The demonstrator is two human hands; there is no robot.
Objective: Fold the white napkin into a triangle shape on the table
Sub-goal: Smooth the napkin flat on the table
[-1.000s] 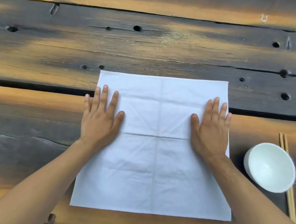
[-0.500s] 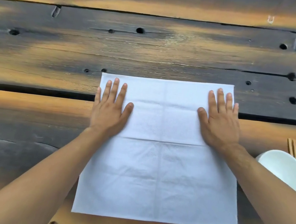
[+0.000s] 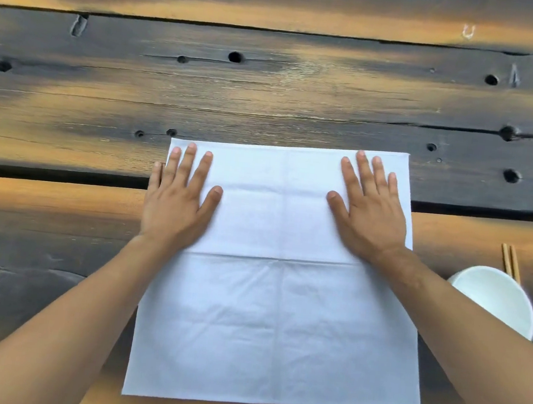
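The white napkin (image 3: 277, 317) lies flat and open on the wooden table (image 3: 268, 97), not folded yet. Both flat hands have slid up toward its far edge, smoothing it. The left hand (image 3: 177, 203) and right hand (image 3: 369, 218) press down, fingers straight, holding nothing. No writing can be read.

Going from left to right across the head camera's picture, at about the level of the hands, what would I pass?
Bare wooden table → left hand → middle of the white napkin → right hand → chopsticks, with the white bowl just nearer than them.
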